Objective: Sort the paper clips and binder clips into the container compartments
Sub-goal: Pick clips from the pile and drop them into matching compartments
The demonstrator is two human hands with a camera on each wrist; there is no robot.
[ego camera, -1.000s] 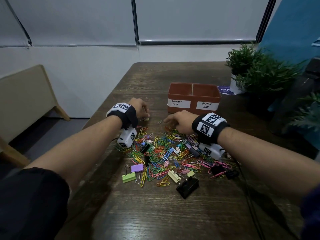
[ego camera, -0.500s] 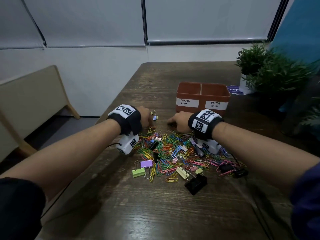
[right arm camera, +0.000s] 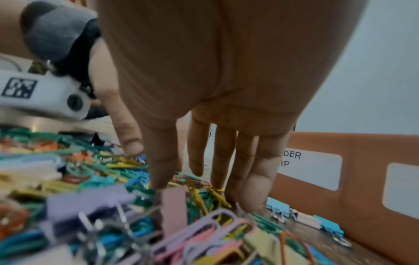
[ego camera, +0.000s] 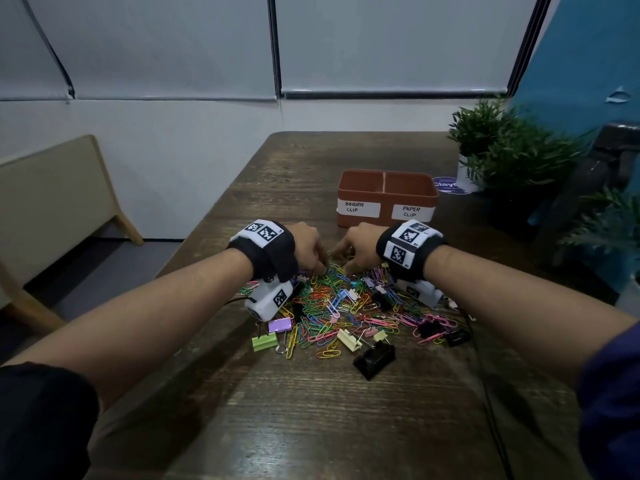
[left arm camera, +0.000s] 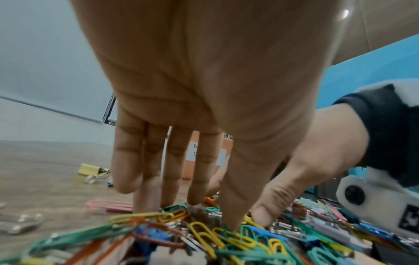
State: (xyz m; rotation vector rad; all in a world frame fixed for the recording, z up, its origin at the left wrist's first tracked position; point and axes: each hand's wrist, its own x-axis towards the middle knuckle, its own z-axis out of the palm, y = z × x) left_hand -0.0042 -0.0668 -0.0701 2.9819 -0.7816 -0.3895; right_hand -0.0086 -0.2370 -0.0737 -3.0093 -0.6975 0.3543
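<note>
Both hands reach down into the far edge of a heap of coloured paper clips [ego camera: 332,306] and binder clips spread on the dark wooden table [ego camera: 311,410]. The left hand [ego camera: 308,247] hangs with its fingers [left arm camera: 172,161] nearly straight and slightly apart, pointing down so that their tips and the thumb tip touch the yellow, green and orange paper clips; it is loose, and nothing is clasped in it. The right hand [ego camera: 360,245] is just beside it, likewise extended downward, its fingers [right arm camera: 256,170] straight and close together with the tips among yellow and green clips; the wrist view shows no clip caught between finger and thumb. The brown container [ego camera: 388,197] stands just beyond the hands, toward the far side of the table, divided into a left compartment labelled BINDER CLIP and a right one labelled PAPER CLIP. At the near edge of the heap lie a black binder clip [ego camera: 374,358], a green binder clip [ego camera: 265,342] and a purple binder clip [ego camera: 280,325]. Potted plants [ego camera: 502,150] stand at the far right.
</note>
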